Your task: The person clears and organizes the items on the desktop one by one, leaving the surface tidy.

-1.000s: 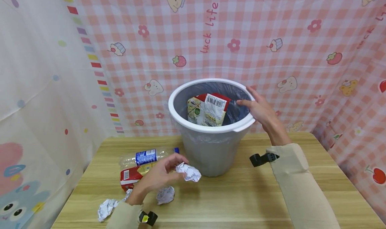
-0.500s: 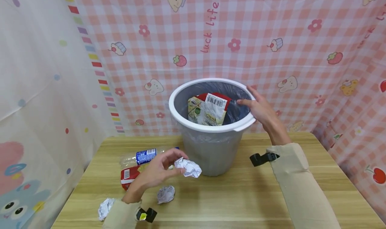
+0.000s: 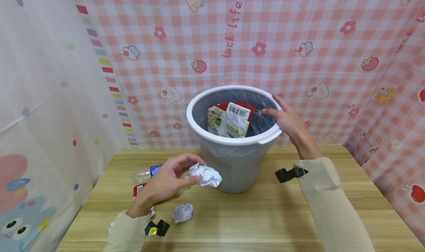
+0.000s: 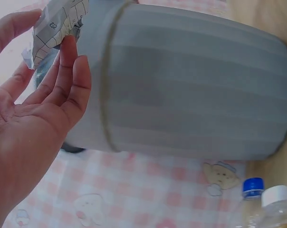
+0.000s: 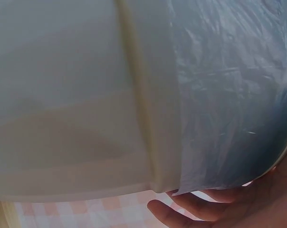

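My left hand pinches a crumpled paper ball between thumb and fingers, in front of the bin's lower left side. The left wrist view shows printed lines on the paper. A grey trash bin with a white rim and a clear liner stands on the table. My right hand grips its right rim, thumb inside and fingers outside. Red, white and yellow food packaging lies inside the bin. Another crumpled paper ball rests on the wooden table, nearer me.
Behind my left hand lie a clear plastic bottle and a red package, both mostly covered. A blue cap and a white cap show in the left wrist view. Checked curtains hang behind and beside the table.
My left hand has lifted the paper ball slightly toward the bin, covering more of the bottle and red package. My right hand has stayed on the rim.
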Motion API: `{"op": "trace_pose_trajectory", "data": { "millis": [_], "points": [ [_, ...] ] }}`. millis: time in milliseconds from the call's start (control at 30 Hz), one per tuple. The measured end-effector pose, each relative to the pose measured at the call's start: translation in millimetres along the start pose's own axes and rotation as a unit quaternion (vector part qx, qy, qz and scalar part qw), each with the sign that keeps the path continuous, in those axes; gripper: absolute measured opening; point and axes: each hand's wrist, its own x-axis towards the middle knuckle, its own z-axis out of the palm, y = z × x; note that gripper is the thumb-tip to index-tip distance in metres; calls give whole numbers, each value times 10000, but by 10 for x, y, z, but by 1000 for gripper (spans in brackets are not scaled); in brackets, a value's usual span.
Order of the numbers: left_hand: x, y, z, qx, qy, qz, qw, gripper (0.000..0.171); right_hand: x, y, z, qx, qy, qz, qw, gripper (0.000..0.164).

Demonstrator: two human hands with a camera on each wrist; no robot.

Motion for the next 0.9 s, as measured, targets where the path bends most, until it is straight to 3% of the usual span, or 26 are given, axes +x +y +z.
{"op": "trace_pose_trajectory", "data": {
  "millis": [67, 333, 633, 900],
  "points": [
    [8, 58, -21, -33, 70, 28, 10000, 33, 4, -1, 0, 4, 7, -10, 10000, 78],
    [108, 273, -134, -1, -16, 841, 9965, 39, 5, 1, 5, 35, 3, -26, 10000, 77],
    [299, 584, -184, 128, 105, 765, 9969, 36, -9, 7, 0, 59, 25, -12, 10000, 77],
    [446, 763, -221, 331, 688, 507, 9958, 34, 10, 25, 9, 17, 47, -50, 10000, 75]
  ]
}}
